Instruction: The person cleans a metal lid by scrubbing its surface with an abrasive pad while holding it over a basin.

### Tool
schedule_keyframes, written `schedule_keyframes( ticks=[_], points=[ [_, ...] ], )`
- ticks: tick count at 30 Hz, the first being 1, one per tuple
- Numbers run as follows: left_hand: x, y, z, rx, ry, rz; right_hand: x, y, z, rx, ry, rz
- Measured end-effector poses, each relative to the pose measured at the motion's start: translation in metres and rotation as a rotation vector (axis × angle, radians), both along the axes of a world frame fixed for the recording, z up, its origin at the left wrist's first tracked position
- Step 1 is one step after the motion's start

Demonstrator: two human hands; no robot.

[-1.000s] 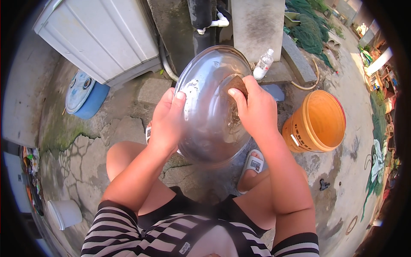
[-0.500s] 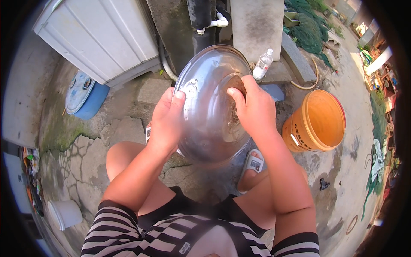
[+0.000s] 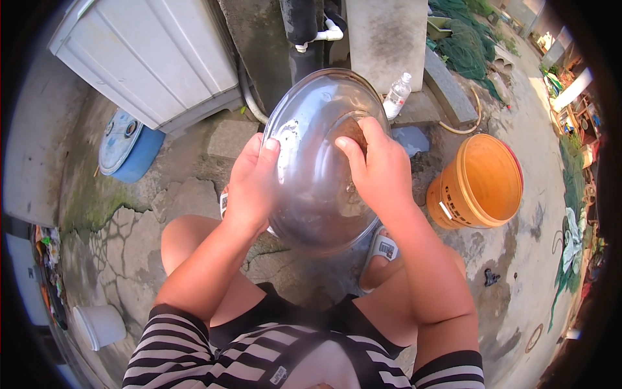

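Observation:
A shiny round metal basin (image 3: 311, 162) is held tilted up between my knees, its surface streaked with wet and brownish marks. My left hand (image 3: 251, 178) grips its left rim, thumb on the face toward me and the other fingers behind. On the right part of the basin's surface lies my right hand (image 3: 379, 159), its fingers pressing a flat brown pad (image 3: 353, 133) against the metal. Most of the pad is hidden under that hand, and its exact kind cannot be made out. The lower part of the basin is blurred.
Right of me stands an orange bucket (image 3: 447, 198). A clear plastic bottle (image 3: 396, 97) is behind the basin, near a curved hose (image 3: 468, 129). A blue drum (image 3: 133, 152) sits by the large white cabinet-like box (image 3: 152, 58) at left; a white bucket (image 3: 100, 325) is at lower left.
My right hand has slid slightly left across the basin's surface, and less of the brown pad shows now. My left hand and the basin have stayed nearly still.

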State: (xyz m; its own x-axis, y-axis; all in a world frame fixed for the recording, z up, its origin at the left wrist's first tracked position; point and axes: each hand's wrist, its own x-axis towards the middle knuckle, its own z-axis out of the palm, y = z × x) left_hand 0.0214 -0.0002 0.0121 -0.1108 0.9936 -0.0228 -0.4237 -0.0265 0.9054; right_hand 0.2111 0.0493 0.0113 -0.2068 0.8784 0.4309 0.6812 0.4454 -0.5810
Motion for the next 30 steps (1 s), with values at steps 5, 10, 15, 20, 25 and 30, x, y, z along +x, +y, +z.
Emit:
schedule_keyframes(
  ticks=[5,10,15,20,25,30],
  points=[
    [0.004,-0.001,0.004,-0.029,0.046,0.014,0.002,0.002,0.004,0.096,-0.098,-0.061],
    [-0.004,0.000,-0.004,0.016,0.025,-0.042,0.001,0.001,0.007,0.144,-0.136,-0.026],
    [-0.001,-0.002,0.002,-0.004,0.047,-0.018,0.002,0.001,0.005,0.182,-0.170,-0.003],
    [-0.001,-0.001,0.003,-0.012,0.078,-0.025,0.003,0.003,0.008,0.157,-0.162,-0.029],
    [-0.001,-0.001,0.001,-0.031,0.085,-0.010,0.002,-0.002,0.006,0.100,-0.145,0.047],
    [0.005,-0.002,0.007,-0.022,0.071,0.011,0.003,0.002,0.004,0.132,-0.166,0.000]
  ],
)
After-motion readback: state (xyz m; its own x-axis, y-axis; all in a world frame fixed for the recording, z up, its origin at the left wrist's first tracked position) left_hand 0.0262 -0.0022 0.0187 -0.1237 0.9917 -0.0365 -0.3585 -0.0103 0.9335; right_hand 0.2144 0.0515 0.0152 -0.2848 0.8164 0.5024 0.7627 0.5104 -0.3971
